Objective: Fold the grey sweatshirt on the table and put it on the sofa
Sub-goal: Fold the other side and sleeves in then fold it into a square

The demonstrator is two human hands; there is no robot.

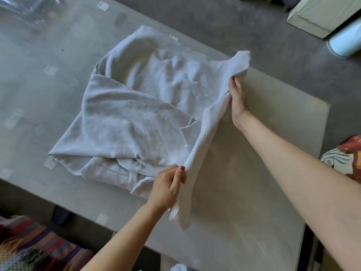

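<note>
The grey sweatshirt lies partly folded on the glass table, with one flap laid across its middle. My left hand pinches the near end of the sweatshirt's right edge. My right hand grips the far end of that same edge, near a raised corner. The strip of cloth between my hands is lifted off the table. Its near tip hangs below my left hand. No sofa is clearly in view.
A pale box and a white cylinder stand on the grey floor at the far right. A striped fabric lies at the lower left. A red patterned cloth shows at the right edge.
</note>
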